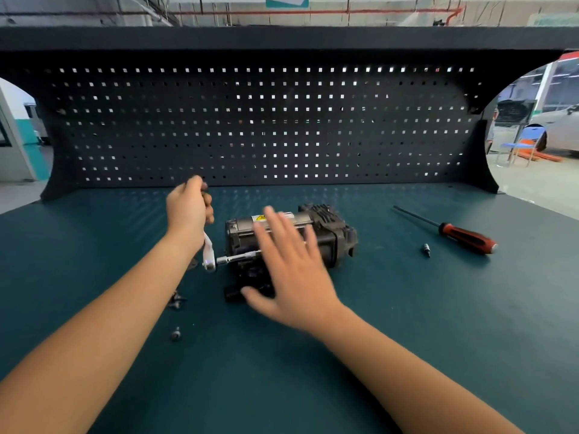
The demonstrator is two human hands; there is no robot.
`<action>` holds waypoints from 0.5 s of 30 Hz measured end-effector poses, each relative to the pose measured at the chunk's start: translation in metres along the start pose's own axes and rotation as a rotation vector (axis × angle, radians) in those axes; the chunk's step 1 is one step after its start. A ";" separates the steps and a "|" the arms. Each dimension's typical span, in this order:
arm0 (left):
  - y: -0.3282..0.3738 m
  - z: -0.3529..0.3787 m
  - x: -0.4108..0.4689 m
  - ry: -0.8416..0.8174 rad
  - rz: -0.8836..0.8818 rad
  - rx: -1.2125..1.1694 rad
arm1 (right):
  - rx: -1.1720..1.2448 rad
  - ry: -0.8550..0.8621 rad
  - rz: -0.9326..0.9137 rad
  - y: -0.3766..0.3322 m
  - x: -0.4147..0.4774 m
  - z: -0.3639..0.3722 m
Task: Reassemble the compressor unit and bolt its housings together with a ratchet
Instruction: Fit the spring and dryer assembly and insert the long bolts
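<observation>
The compressor unit (326, 233) lies on its side on the green bench top (407, 308), directly under and beyond the right hand (291, 270). A yellow warning label (260, 218) shows on its upper face, just past the fingertips of that hand.

Right hand: wide open, fingers straight and spread, palm down over the near end of the unit. The hand is blurred, and it cannot be told whether the palm touches the housing. The thumb points toward a black fitting (232, 294) at the near left corner of the unit.

Left hand (188, 208): fingers curled round the upper end of the ratchet (208, 252) handle. The handle runs down from the hand toward the bench, and the ratchet head sits below the wrist. From the head, an extension bar (241, 256) runs to the right, passes under the fingers of the right hand and reaches the side of the unit. The engaged end is hidden.

Below the left forearm, a small cluster of loose bolts (176, 300) lies on the bench, with a single bolt (176, 334) nearer the person.

Well to the right of the right hand lie a small bit (426, 248) and, beyond it, a red-and-black screwdriver (466, 238). A dark pegboard (266, 126) stands beyond both hands.
</observation>
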State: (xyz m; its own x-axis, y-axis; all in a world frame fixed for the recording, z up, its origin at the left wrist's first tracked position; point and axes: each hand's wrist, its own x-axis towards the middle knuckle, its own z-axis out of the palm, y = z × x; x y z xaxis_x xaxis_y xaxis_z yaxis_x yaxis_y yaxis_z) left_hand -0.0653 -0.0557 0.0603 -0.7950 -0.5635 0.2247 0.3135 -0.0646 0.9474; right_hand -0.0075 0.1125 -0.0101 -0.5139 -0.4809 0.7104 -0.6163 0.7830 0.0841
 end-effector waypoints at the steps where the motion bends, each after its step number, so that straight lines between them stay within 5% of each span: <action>1: -0.003 0.001 0.004 0.013 -0.061 0.032 | 0.049 -0.098 -0.013 -0.006 0.002 0.005; 3: -0.009 0.003 0.011 0.011 -0.137 0.092 | 0.069 -0.220 -0.002 -0.009 0.002 0.013; 7: -0.015 0.004 0.013 -0.023 -0.193 0.215 | -0.087 -0.200 0.031 -0.013 -0.001 0.011; 15: 0.018 0.010 -0.002 -0.009 0.307 0.187 | -0.051 -0.266 0.015 -0.007 0.034 0.017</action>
State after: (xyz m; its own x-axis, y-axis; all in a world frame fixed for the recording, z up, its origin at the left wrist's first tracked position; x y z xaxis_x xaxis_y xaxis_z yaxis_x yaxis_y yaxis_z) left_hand -0.0630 -0.0479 0.0792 -0.6831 -0.5262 0.5064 0.4382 0.2593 0.8607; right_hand -0.0310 0.0845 0.0017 -0.6656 -0.5507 0.5037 -0.5801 0.8064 0.1151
